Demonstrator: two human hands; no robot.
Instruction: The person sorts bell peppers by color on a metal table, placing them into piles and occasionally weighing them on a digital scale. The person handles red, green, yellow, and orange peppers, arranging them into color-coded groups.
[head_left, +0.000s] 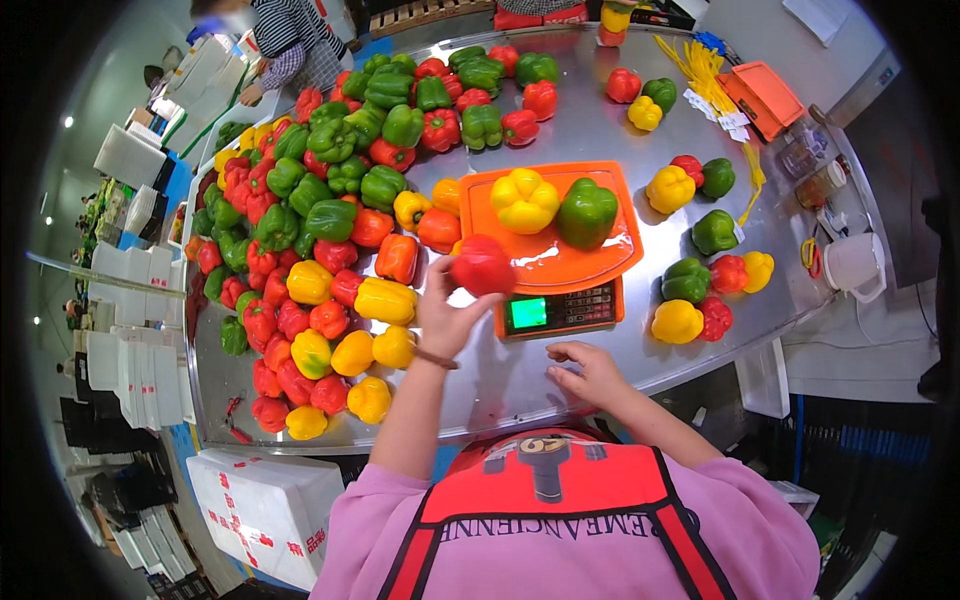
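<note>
My left hand (450, 311) grips a red bell pepper (484, 266), blurred, at the near left corner of the scale's orange tray (540, 270). On that tray sit a yellow bell pepper (525, 200) and a green bell pepper (587, 214). Below it shows the digital scale (559, 309) with a lit green display. Just in front of the scale, my right hand (589, 373) holds nothing, its fingers bent and slightly apart near the steel tabletop (510, 386). A big heap of red, green, yellow and orange bell peppers (330, 217) spreads over the table's left half.
Small groups of mixed peppers (709, 277) lie to the right. Farther back are yellow tag ties (697, 71), an orange basket (761, 97), jars (821, 184), scissors (810, 257) and a white jug (855, 266). A co-worker (289, 56) stands back left. A foam box (262, 510) stands below the table.
</note>
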